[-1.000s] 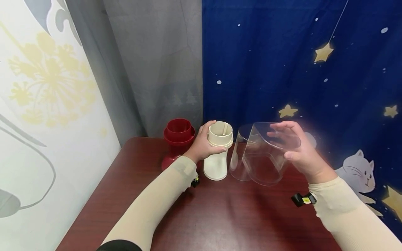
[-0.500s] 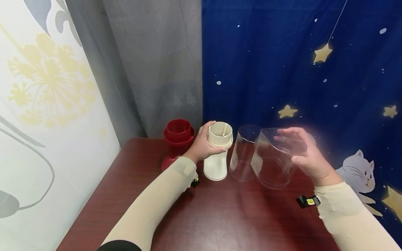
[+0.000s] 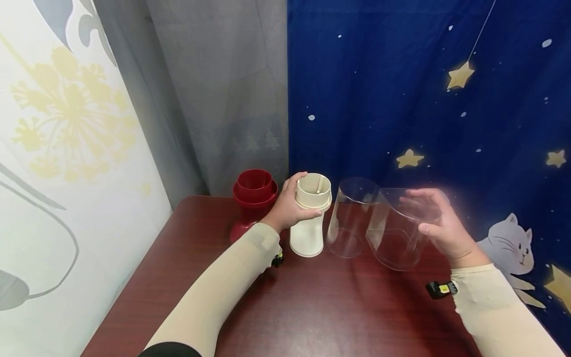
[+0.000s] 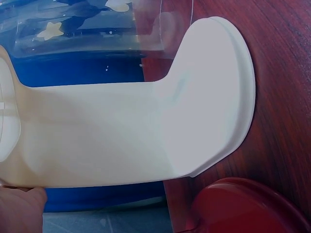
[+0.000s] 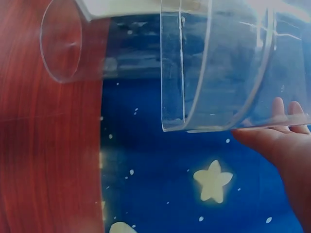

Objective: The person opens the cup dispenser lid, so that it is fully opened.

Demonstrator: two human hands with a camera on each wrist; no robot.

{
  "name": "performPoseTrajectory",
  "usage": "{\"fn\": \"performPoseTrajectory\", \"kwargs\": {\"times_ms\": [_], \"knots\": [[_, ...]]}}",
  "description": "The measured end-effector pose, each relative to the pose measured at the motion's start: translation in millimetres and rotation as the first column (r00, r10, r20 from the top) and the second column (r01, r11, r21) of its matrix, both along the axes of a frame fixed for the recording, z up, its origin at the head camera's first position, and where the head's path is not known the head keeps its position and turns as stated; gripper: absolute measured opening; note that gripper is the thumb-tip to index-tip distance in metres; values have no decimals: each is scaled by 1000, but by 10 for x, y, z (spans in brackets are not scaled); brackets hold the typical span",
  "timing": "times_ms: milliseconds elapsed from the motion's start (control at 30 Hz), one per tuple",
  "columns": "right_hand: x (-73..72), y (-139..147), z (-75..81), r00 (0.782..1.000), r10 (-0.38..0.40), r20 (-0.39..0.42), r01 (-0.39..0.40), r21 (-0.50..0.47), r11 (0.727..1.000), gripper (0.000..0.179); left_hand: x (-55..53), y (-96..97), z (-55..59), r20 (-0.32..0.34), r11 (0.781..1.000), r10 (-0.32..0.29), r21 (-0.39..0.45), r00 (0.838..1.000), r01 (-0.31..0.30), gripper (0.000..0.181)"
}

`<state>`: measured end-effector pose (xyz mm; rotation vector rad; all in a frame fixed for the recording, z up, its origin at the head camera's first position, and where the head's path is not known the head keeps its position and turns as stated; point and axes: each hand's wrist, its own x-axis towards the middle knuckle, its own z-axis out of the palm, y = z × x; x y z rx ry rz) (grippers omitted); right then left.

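Observation:
My left hand (image 3: 285,209) grips the upper part of a cream plastic stand (image 3: 307,235), thumb across its front. The stand is upright on the table, with an open round collar on top and a flared foot. My right hand (image 3: 442,229) holds a clear plastic container (image 3: 398,243) by its upper part, fingers and thumb on either side. Seen from the right wrist, this container (image 5: 214,73) is raised off the table and partly see-through. Between it and the cream stand, a second clear container (image 3: 345,240) stands upright on the table.
A matching red stand (image 3: 254,194) is at the left, partly behind my left hand and forearm. Everything stands near the far edge of the dark red wooden table (image 3: 294,307). Grey (image 3: 232,99) and blue star-printed curtains (image 3: 366,89) hang just behind.
My right hand has moved the clear container to the right and slightly down, away from the second clear container. My left hand and the cream stand have stayed in place.

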<state>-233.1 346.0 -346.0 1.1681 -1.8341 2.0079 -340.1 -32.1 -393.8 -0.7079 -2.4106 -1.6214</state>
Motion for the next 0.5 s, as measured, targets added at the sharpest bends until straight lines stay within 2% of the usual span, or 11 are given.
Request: {"fn": "performPoseTrajectory", "kwargs": {"times_ms": [233,400,500], "knots": [[-48,105,-130,989,-127,74,127,2,992,61,-17,-2,-12,-14,1000,4,-4,1000,-4,116],[-102,161,-216,983,-163,90,166,-34,985,60,-28,1,-20,-18,1000,-1,-3,1000,1,116],[-143,198,-277,971,-214,108,219,-37,975,60,-32,3,-25,-19,1000,0,-3,1000,0,116]]}}
